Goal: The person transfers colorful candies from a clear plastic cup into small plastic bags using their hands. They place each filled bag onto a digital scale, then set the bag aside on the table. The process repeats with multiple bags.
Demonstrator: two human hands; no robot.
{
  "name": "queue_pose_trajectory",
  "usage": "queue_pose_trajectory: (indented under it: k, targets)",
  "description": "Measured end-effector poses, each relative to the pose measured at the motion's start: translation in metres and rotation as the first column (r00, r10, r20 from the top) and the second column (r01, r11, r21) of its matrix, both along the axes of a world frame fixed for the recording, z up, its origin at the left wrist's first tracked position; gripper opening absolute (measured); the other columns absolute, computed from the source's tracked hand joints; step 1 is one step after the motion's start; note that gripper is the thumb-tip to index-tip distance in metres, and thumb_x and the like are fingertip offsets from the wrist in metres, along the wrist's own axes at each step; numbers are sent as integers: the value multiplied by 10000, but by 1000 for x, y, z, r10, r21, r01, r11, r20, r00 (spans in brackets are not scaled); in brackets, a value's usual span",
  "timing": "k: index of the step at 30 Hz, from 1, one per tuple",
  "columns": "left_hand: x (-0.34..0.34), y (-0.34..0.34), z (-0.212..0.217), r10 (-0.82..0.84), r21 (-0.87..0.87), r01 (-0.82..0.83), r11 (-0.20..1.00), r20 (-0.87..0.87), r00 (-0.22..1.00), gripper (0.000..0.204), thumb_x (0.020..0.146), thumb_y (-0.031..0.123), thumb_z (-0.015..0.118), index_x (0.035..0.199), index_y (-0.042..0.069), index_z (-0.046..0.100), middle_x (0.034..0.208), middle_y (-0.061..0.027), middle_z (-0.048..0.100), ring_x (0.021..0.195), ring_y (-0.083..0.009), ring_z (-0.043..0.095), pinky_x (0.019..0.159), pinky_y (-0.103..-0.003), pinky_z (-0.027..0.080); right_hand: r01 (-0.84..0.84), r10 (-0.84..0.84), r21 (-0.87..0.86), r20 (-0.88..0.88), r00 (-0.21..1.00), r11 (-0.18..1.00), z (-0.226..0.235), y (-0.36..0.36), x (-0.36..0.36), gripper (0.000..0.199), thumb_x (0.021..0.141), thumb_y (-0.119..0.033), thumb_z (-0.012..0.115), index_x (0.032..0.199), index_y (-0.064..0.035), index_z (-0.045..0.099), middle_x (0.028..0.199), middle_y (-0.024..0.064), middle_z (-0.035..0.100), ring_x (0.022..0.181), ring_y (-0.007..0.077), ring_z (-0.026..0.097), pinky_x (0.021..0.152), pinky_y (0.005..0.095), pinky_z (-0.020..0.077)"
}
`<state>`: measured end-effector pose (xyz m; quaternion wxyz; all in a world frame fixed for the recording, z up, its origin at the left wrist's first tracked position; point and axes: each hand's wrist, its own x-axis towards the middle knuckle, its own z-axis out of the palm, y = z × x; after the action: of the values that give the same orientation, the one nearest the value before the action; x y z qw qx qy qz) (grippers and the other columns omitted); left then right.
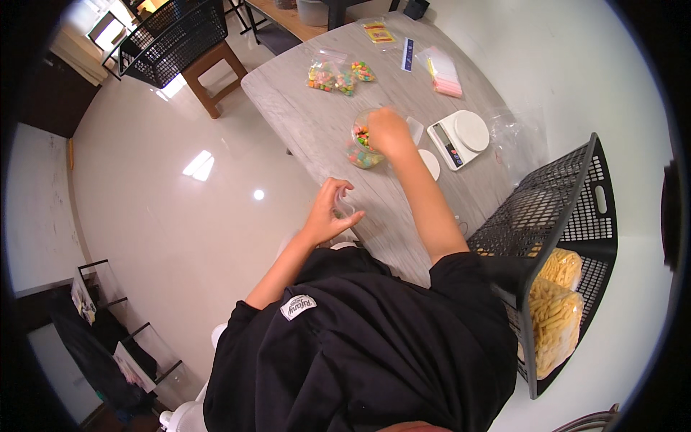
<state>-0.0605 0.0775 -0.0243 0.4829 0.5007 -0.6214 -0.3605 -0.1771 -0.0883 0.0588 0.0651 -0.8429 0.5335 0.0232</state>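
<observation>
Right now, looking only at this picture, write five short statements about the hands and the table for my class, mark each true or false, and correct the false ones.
1. The right hand is at the mouth of a clear jar of colourful pieces. True.
2. The left hand is pressed flat on the table. False: its fingers curl around a small clear object.
3. The jar stands on top of the scale. False: it stands on the table, to the left of the white scale.
4. Packs of yellow food are in the black basket at the right. True.
5. The bag of colourful pieces lies on the floor. False: the bag lies on the table, beyond the jar.
</observation>
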Motion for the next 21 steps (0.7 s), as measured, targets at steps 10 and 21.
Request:
queue_pose_trajectory:
  k: [10, 21]
  targets:
    - [-10, -28, -18, -12, 33, 14, 999, -45, 999, 525, 665, 188, 771, 1091, 61, 493, 1004, -68, 509, 964, -198, 516, 778, -325, 457, -175, 253, 225, -387, 887, 958, -23, -22, 21, 231, 792, -234, 560, 933, -110, 694, 984, 103, 663, 884, 255, 648, 710, 360, 510]
    - [-14, -25, -16, -24, 39, 25, 999, -34, 999, 653, 646, 183, 787, 1182, 66, 433, 1071, -83, 472, 1020, -191, 487, 754, -314, 472, -603, 591, 119, -417, 690, 789, -35, -35, 6, 117, 753, -114, 586, 805, -78, 685, 805, 99, 676, 766, 238, 666, 609, 362, 523]
